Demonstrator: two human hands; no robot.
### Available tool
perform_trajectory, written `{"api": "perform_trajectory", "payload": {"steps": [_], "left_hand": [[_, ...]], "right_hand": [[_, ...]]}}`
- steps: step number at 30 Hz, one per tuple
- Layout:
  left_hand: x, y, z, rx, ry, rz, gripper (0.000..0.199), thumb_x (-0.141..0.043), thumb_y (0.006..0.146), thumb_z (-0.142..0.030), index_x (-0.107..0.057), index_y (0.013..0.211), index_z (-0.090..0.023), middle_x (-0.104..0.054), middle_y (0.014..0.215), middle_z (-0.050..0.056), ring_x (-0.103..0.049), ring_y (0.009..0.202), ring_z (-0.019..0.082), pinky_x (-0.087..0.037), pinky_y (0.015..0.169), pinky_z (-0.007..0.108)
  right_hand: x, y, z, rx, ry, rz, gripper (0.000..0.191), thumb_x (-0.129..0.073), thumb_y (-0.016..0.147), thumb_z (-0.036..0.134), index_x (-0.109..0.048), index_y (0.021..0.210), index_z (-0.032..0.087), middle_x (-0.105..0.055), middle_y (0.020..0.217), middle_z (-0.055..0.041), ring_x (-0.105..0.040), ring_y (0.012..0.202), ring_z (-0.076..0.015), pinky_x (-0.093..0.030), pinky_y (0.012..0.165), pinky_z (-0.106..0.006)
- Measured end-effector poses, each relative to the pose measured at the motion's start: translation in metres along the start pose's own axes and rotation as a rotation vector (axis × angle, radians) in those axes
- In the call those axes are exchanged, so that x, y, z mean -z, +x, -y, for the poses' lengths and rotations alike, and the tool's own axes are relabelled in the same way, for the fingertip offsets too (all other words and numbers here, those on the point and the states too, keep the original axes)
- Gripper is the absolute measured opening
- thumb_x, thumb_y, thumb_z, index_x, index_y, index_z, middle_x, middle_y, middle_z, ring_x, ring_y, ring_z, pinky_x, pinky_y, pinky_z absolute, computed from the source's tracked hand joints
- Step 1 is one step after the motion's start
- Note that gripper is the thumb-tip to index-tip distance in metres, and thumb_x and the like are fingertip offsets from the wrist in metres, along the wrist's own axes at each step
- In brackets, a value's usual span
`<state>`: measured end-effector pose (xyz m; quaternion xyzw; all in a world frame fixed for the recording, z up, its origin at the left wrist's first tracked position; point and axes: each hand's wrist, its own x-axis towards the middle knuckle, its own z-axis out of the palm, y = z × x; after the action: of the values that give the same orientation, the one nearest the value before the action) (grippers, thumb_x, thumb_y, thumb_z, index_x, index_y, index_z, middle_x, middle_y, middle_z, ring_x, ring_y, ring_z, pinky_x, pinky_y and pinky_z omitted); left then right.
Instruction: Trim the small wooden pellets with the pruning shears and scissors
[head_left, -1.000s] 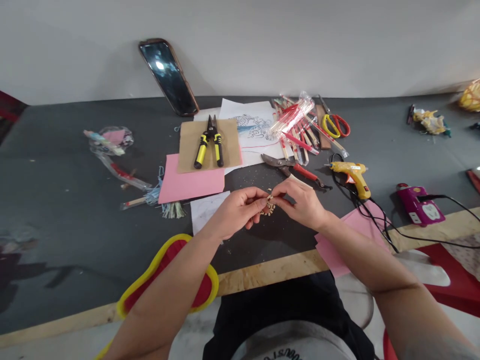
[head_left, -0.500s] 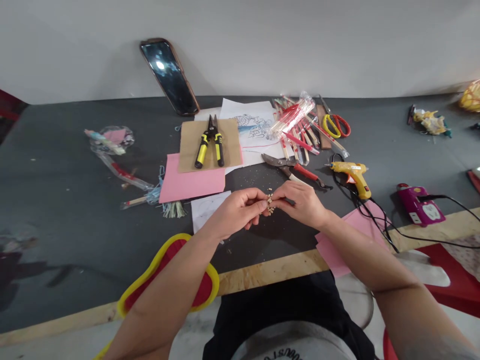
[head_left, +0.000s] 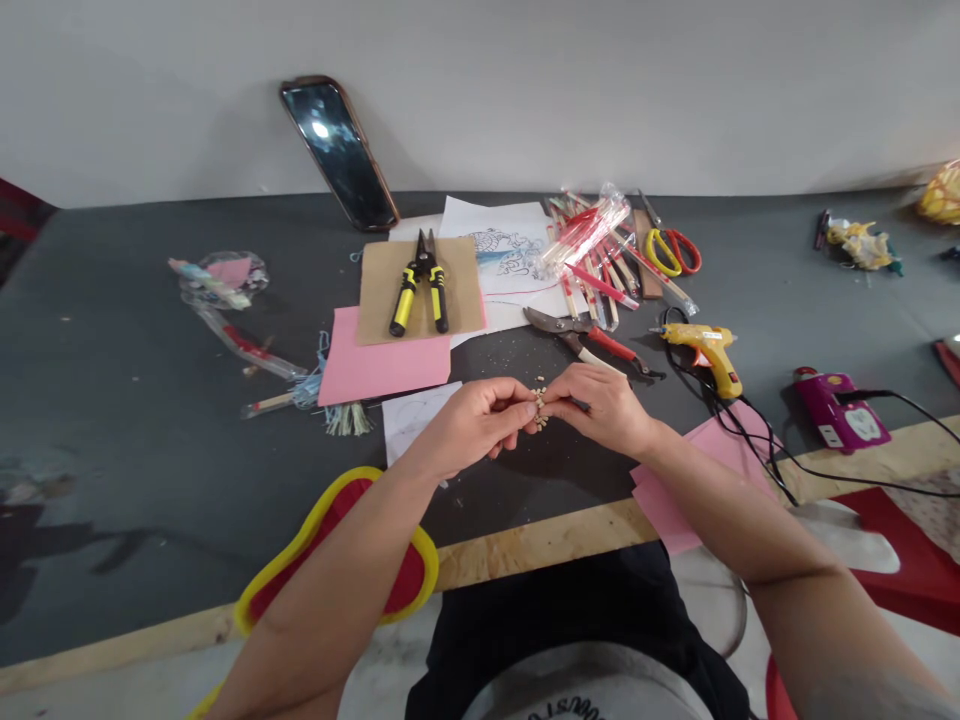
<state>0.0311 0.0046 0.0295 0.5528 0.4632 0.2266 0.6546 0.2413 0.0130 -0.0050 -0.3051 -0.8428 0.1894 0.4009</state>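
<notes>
Over the dark tabletop, my left hand and my right hand meet with thumbs and forefingers pinched together. Between the fingertips is a cluster of small, pale wooden pieces, and both hands grip at it; the exact contact is partly hidden by the fingers. Just beyond lie pruning shears with one red and one white handle. Near my left wrist is a white sheet with faint pencil lines.
Yellow-black snips rest on brown card above pink paper. Wrapped chopsticks, scissors, a yellow glue gun and a purple power adapter with cords lie rightward. A phone leans on the wall.
Both hands stay in nearly the same place. The small pieces at the fingertips look slightly shifted; everything else on the table is unmoved.
</notes>
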Motion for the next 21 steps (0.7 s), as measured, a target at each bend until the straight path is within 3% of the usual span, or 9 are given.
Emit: {"api": "perform_trajectory", "payload": {"steps": [10, 21], "left_hand": [[0.0004, -0.0002, -0.0011, 0.008, 0.033, 0.005, 0.018, -0.062, 0.089, -0.033, -0.066, 0.086, -0.016, -0.070, 0.077, 0.003, -0.048, 0.049, 0.005, -0.031, 0.040, 0.015], [0.0021, -0.0009, 0.0006, -0.017, 0.020, 0.033, 0.019, -0.063, 0.090, -0.034, -0.066, 0.089, -0.016, -0.071, 0.080, 0.003, -0.048, 0.051, 0.006, -0.032, 0.042, 0.017]], "right_hand": [[-0.0020, 0.0009, 0.0019, 0.019, -0.018, -0.043, 0.011, -0.065, 0.097, 0.024, -0.066, 0.087, 0.020, -0.074, 0.077, -0.0017, -0.067, 0.069, -0.0137, -0.053, 0.066, -0.026], [-0.0024, 0.0002, 0.0017, 0.015, -0.019, -0.063, 0.009, -0.067, 0.095, 0.018, -0.066, 0.086, 0.020, -0.073, 0.076, -0.0019, -0.067, 0.069, -0.0133, -0.052, 0.065, -0.025]]}}
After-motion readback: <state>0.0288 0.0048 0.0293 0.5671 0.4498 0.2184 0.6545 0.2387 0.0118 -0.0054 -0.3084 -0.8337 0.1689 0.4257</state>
